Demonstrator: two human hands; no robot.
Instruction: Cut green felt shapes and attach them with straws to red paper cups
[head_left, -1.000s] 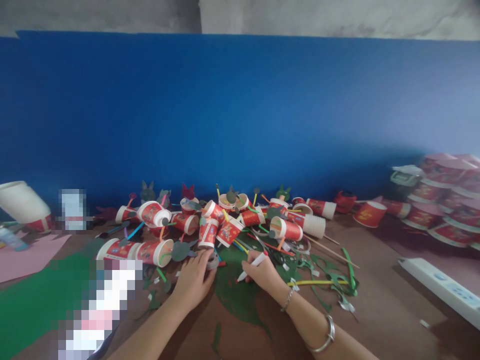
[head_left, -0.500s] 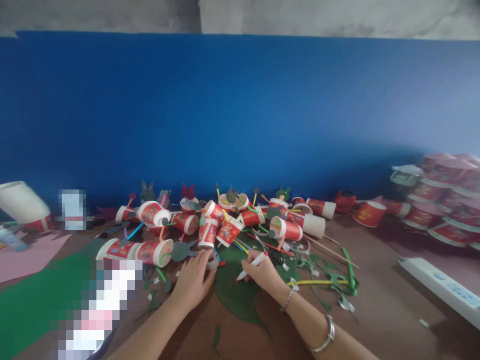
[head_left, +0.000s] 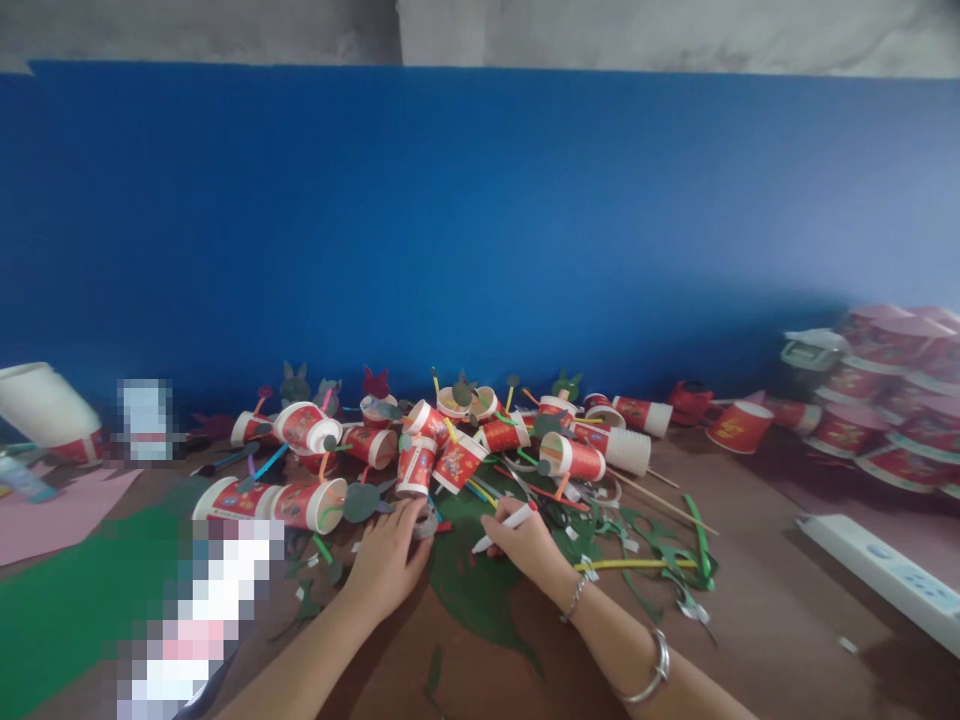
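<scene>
My right hand (head_left: 521, 545) pinches a white marker (head_left: 504, 527) with a red end. The marker leans with its tip low over a dark green paper sheet (head_left: 472, 590), which has curved cut edges. Small reddish marks show on the sheet near the tip. On the sheet's left side, my left hand (head_left: 390, 560) has thumb and fingers closed about a greyish roll of tape (head_left: 426, 522). Just beyond the left fingers lies a red paper cup (head_left: 416, 466), and a dark round paper cutout (head_left: 365, 503) is beside them.
Several red paper cups (head_left: 574, 458) with coloured pipe cleaners are heaped behind the hands. Green paper scraps (head_left: 667, 545) and wooden sticks (head_left: 664, 500) lie to the right. A power strip (head_left: 885, 570) and stacked cups (head_left: 900, 400) stand farther right; green paper (head_left: 90, 590) is left.
The marker's tip has shifted slightly up and left with my right hand. My left hand and the roll of tape stay in place.
</scene>
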